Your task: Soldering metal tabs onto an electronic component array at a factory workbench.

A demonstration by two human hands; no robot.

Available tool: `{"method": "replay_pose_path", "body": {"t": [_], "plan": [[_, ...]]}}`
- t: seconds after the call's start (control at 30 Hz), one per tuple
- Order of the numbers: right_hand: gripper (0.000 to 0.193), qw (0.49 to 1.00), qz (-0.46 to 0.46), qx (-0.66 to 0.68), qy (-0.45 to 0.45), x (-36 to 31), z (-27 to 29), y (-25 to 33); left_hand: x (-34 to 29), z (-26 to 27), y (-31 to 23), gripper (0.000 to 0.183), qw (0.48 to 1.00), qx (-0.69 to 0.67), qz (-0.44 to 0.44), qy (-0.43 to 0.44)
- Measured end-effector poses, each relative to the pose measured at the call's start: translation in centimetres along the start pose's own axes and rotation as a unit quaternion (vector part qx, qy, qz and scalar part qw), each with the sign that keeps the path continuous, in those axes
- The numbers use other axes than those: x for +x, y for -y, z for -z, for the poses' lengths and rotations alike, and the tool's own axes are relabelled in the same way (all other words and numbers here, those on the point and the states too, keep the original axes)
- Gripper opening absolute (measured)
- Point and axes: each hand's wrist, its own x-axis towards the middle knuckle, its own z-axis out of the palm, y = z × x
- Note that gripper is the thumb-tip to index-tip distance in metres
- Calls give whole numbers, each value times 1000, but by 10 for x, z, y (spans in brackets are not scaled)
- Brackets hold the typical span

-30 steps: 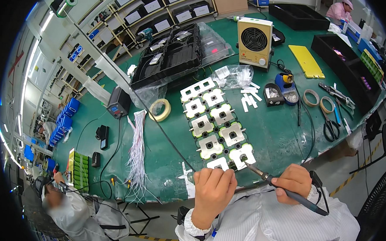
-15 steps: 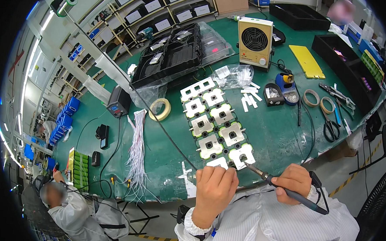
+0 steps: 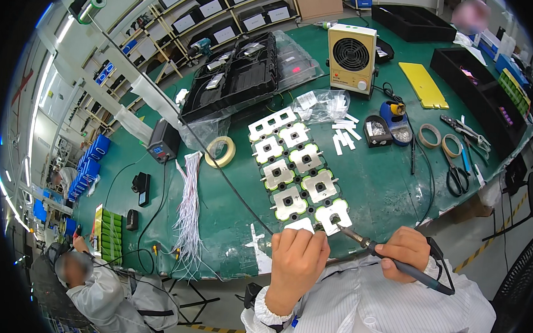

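My right hand [image 3: 404, 254] is wrapped round a soldering iron [image 3: 407, 271]. The iron's tip meets the near right metal plate [image 3: 341, 211] of a battery pack [image 3: 288, 175], or is just above it. This pack lies on the green table, with pale metal plates in two rows over green-edged cells. My left hand [image 3: 300, 256] is closed at the pack's near end, on a long thin solder wire [image 3: 229, 189]. The wire runs down from a spool [image 3: 94, 8] at the upper left. My left fingertips hide the wire's end and part of the nearest plate.
A bundle of white wires [image 3: 188, 213] and a tape roll [image 3: 220, 151] lie left of the pack. To the right are an iron stand [image 3: 396, 116], white strips [image 3: 345, 134] and scissors [image 3: 457, 179]. A fan [image 3: 351, 59] stands behind. A co-worker [image 3: 106, 285] sits at the lower left.
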Motion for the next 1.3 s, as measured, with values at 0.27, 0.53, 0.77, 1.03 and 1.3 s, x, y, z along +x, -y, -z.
{"method": "replay_pose_path", "body": {"t": [0.27,0.53,0.77,1.03,1.3], "plan": [[19,1000,-5,3,6,-1,1,0,1,-2,-1,18,1000,1,-2,9],[18,1000,-6,-3,19,1,4,2,4,-3,-1,16,1000,9,-8,19],[18,1000,-5,-6,30,3,6,2,4,9,-4,21,999,54,0,9],[18,999,-8,3,34,3,7,0,-5,35,3,33,986,151,36,-62],[19,1000,-6,4,20,2,4,-1,-13,20,3,21,996,23,79,-27]]}}
